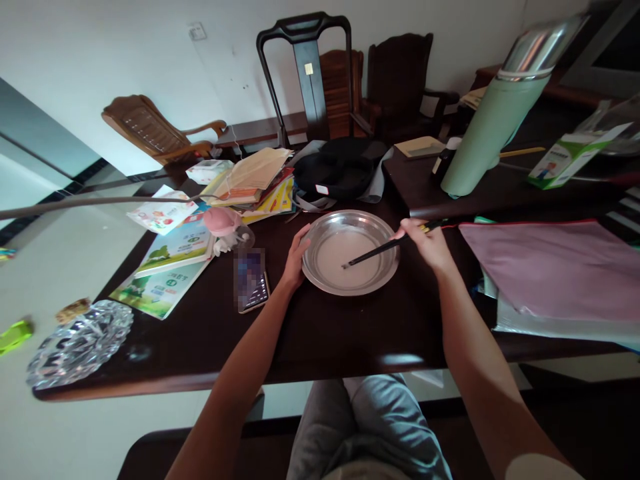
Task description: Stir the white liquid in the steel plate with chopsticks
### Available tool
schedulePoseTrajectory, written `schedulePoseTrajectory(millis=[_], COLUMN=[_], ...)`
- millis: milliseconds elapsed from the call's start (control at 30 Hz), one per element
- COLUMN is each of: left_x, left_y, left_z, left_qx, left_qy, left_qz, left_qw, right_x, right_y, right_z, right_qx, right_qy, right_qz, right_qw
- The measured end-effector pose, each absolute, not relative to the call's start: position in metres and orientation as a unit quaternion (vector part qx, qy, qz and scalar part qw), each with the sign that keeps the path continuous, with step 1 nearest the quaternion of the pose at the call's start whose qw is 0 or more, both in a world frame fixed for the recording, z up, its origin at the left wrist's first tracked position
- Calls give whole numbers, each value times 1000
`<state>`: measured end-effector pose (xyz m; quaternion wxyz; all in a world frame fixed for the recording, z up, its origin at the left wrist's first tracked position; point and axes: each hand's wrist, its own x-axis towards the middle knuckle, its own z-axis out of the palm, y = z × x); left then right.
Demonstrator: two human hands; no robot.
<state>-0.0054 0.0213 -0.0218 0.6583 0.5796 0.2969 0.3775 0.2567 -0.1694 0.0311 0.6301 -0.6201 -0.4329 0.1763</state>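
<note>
A round, shallow stainless steel basin (314,279) sits on the dark table in front of me, with a pale, whitish layer in its bottom. My left hand (296,259) is at the basin's left side, its fingers against the rim and holding it. In my right hand (426,241), above the right rim, is a pair of black chopsticks (374,253) with gold bands near the upper end. They slant down to the left, and their tips are over the middle of the basin, at or just above the pale layer. Whether the tips touch it, I cannot tell.
Left of the basin lie a phone (251,283), a pink-topped object (221,221), booklets (173,260) and a crystal dish (83,340). Behind it is a black bag (345,167). A tall green thermos (493,137) stands back right; a pink pouch (555,267) lies right.
</note>
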Motion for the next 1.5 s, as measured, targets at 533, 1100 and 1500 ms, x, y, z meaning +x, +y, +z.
schedulePoseTrajectory(millis=[533,1100,1500], left_x=[-5,-5,-6], left_y=[20,19,20], left_z=[-20,-18,-20], left_qx=[569,567,569], left_qy=[303,304,299], left_qz=[381,378,380], left_qw=[662,666,665], right_x=[252,259,253], right_y=[-166,-167,-166], right_z=[31,29,31], right_qx=[-614,-629,-618], right_qy=[-471,-435,-469], right_qz=[185,129,152], right_qw=[606,631,613])
